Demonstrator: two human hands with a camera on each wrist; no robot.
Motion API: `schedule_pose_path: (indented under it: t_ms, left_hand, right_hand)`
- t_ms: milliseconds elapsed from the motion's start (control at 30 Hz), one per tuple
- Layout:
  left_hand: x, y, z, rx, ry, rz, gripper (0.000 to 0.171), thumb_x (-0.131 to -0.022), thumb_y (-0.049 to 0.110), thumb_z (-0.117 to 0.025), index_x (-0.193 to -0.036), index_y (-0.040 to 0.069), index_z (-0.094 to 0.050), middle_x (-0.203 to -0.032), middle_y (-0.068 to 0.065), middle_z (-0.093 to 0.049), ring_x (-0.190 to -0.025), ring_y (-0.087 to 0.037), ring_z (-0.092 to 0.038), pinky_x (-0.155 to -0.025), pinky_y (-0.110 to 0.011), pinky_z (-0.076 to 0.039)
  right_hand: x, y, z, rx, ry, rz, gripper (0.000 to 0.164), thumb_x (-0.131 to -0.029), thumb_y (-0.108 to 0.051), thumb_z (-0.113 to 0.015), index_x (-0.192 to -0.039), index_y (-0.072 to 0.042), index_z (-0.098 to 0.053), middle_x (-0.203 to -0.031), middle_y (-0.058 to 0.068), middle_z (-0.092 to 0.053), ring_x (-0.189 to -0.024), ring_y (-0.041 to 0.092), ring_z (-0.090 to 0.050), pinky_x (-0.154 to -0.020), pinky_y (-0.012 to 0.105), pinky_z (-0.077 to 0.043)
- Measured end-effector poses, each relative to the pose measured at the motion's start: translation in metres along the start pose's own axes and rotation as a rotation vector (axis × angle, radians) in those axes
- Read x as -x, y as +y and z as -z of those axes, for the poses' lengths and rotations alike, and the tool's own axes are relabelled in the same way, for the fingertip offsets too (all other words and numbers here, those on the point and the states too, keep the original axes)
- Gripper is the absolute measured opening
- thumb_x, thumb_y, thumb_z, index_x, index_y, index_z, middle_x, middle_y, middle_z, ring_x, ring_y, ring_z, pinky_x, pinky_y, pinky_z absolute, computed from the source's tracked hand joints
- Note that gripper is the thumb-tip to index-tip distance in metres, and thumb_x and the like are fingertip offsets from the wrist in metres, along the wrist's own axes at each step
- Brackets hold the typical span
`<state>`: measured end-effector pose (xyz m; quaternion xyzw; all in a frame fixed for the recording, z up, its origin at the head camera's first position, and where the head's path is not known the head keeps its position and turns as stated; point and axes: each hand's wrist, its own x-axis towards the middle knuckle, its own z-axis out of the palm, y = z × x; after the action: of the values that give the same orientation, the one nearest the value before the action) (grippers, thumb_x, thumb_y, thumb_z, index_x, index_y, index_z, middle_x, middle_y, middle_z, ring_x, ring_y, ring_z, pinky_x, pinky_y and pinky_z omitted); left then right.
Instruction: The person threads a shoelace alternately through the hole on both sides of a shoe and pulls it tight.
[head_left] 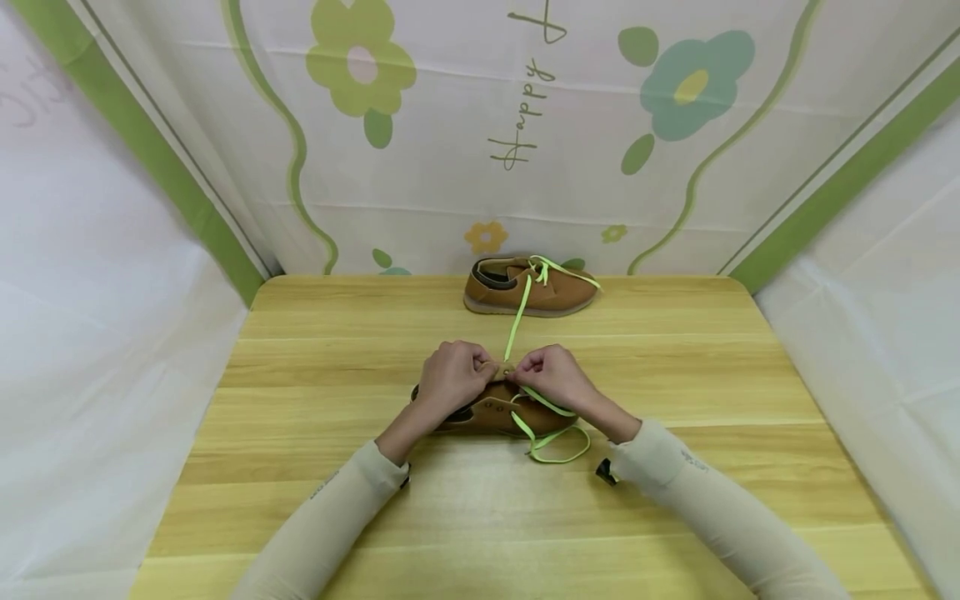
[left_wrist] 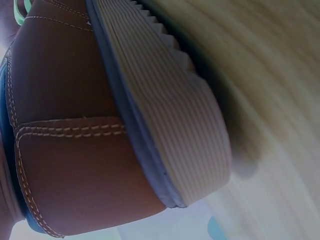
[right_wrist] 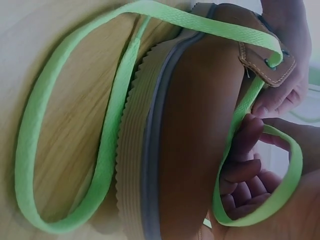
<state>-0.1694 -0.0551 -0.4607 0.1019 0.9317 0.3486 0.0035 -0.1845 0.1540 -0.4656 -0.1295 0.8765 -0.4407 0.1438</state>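
Note:
A brown leather shoe lies across the table with its toe to the right. My left hand pinches its far eyelet flap between thumb and fingers. Beside it, my right hand pinches a bright green shoelace close to the flap; the lace loops over the palm in the right wrist view. Another run of lace passes through an eyelet of the near flap and curls onto the table. From the far flap a lace end stretches away toward the back. The left wrist view shows only the shoe's heel and ribbed sole.
A second brown shoe, with a tied green lace, stands at the back edge of the wooden table. Behind it hangs a flower-printed white cloth. White cloth walls flank both sides. A small black device sits under the right sleeve.

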Motion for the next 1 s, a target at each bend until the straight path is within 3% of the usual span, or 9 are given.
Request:
schedule_pose_path:
  t_ms: [100,233,367,500,767,1000]
  left_hand:
    - [0.0002,0.0004,0.0007,-0.007,0.003,-0.003,0.011,-0.094,0.022,-0.079,-0.085,0.018,-0.082,-0.065,0.010,-0.065,-0.053,-0.008,-0.054,-0.049,-0.026,-0.042]
    - [0.0011,0.0003,0.0021,-0.011,0.017,-0.024,0.010,-0.092,0.024,-0.083,-0.083,0.020,-0.081,-0.066,0.011,-0.068,-0.057,-0.007,-0.058,-0.053,-0.029,-0.045]
    - [0.0033,-0.0010,0.0031,-0.011,0.034,-0.057,0.010,-0.090,0.025,-0.086,-0.082,0.020,-0.081,-0.068,0.011,-0.070,-0.059,-0.006,-0.059,-0.055,-0.030,-0.047]
    - [0.0053,-0.0017,0.0039,-0.001,0.044,-0.071,0.010,-0.087,0.025,-0.089,-0.080,0.023,-0.082,-0.069,0.012,-0.071,-0.061,-0.005,-0.061,-0.057,-0.031,-0.048]
    - [0.0075,-0.0028,0.0032,-0.019,0.041,-0.131,0.016,-0.082,0.019,-0.092,-0.075,0.026,-0.080,-0.067,0.013,-0.071,-0.062,-0.008,-0.062,-0.054,-0.031,-0.045]
    - [0.0083,-0.0037,0.0005,-0.032,0.082,-0.172,0.019,-0.081,0.014,-0.092,-0.074,0.027,-0.081,-0.072,0.012,-0.075,-0.063,-0.012,-0.066,-0.053,-0.030,-0.046]
  right_hand:
    - [-0.0009,0.0004,-0.0017,0.043,0.037,0.033,0.021,-0.094,-0.023,-0.080,-0.078,-0.010,-0.074,-0.067,-0.004,-0.070,-0.059,0.009,-0.058,-0.059,0.025,-0.046]
    - [-0.0024,-0.0004,-0.0018,0.071,0.070,0.114,0.016,-0.092,-0.018,-0.083,-0.092,-0.006,-0.072,-0.079,0.001,-0.070,-0.066,0.011,-0.063,-0.064,0.026,-0.052]
    - [-0.0045,-0.0013,-0.0003,0.097,0.040,0.193,0.016,-0.093,-0.015,-0.082,-0.103,-0.004,-0.076,-0.089,0.003,-0.072,-0.073,0.011,-0.067,-0.069,0.026,-0.056]
    - [-0.0055,-0.0008,0.0011,0.123,0.003,0.257,0.011,-0.096,-0.016,-0.081,-0.101,-0.007,-0.080,-0.092,0.002,-0.073,-0.076,0.012,-0.068,-0.071,0.027,-0.057]
    - [-0.0025,-0.0009,0.0015,0.111,-0.032,0.282,0.009,-0.095,-0.010,-0.080,-0.103,-0.007,-0.083,-0.100,0.004,-0.075,-0.087,0.017,-0.070,-0.074,0.027,-0.057]
    - [-0.0005,0.0018,0.0033,0.061,-0.046,0.303,0.009,-0.092,-0.006,-0.082,-0.101,-0.006,-0.083,-0.101,0.005,-0.078,-0.092,0.016,-0.070,-0.077,0.029,-0.058]
